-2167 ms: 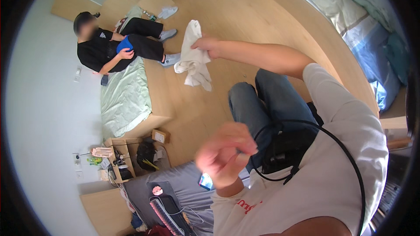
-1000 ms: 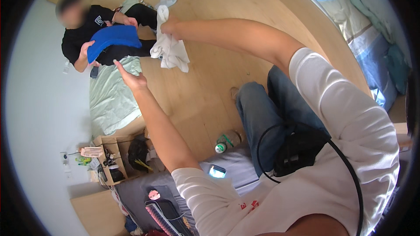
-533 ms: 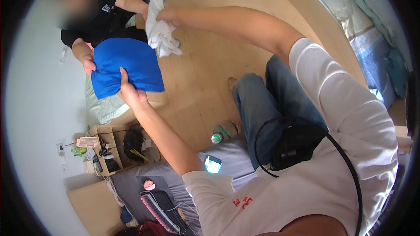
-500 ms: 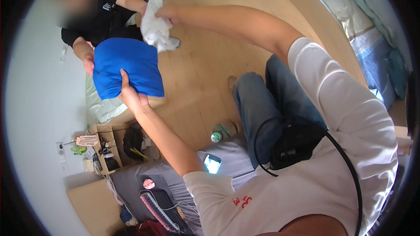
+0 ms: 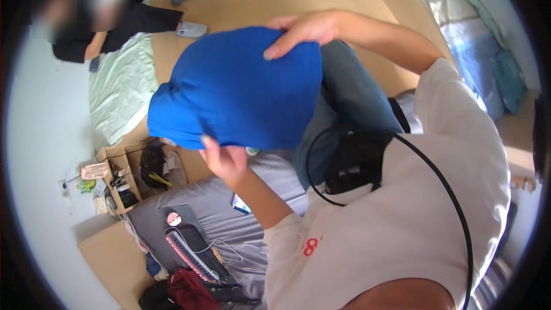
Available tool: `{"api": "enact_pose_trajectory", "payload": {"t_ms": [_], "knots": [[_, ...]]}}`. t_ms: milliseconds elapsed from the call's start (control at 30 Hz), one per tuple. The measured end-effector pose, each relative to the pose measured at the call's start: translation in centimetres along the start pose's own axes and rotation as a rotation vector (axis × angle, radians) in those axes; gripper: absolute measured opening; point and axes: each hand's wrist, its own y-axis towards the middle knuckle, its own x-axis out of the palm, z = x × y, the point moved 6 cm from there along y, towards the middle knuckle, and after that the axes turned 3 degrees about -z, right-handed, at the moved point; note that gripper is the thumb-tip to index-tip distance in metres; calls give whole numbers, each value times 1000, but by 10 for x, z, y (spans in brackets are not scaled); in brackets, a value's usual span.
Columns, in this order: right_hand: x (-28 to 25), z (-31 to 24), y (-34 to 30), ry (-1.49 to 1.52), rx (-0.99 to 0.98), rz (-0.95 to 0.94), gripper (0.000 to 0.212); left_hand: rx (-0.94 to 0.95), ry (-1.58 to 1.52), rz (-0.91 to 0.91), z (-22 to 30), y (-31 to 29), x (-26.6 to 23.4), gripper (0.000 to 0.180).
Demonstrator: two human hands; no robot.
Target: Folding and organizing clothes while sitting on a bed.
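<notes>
A blue folded cloth (image 5: 235, 92) is stretched between my two hands, spread out in front of my lap. My left hand (image 5: 225, 159) grips its near edge, thumb on top and the other fingers mostly beneath. At the far right corner my right hand (image 5: 307, 33) pinches it, with the thumb lying over the fabric. The cloth looks soft and thick, with a bulge at its left end; whether it is a garment cannot be told. It hides part of my jeans (image 5: 356, 86) and the floor behind.
Another person (image 5: 115, 17) sits at the far left beside a pale green sheet (image 5: 117, 89). Nearer are an open wooden shelf (image 5: 123, 181), a phone (image 5: 241, 204) and a keyboard (image 5: 192, 257) on the grey bedding (image 5: 275, 178). A black cable (image 5: 445, 186) loops across my shirt.
The blue cloth has come nearer and to the right, away from the other person's hand. My right hand has let go of the white cloth and now holds the blue one.
</notes>
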Motion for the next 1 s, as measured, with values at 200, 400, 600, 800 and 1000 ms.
{"api": "enact_pose_trajectory", "payload": {"t_ms": [200, 400, 600, 800, 1000], "knots": [[-82, 29, -84, -184, 348, 244, 56, -570, -118, 196, -104, -9, -19, 35], [-130, 61, -137, -288, 283, 365, 59, -483, -42, 58, -155, -57, -17, 39], [-132, 78, -157, -1201, 436, 802, 56, -999, 250, 224, -161, -107, -31, 36], [-13, 109, -151, -1678, -309, 590, 42, -712, 868, 112, -148, -81, -48, 37], [-15, 113, -146, -1649, -155, 508, 32, -324, 1446, -82, -134, -51, -24, 17]]}}
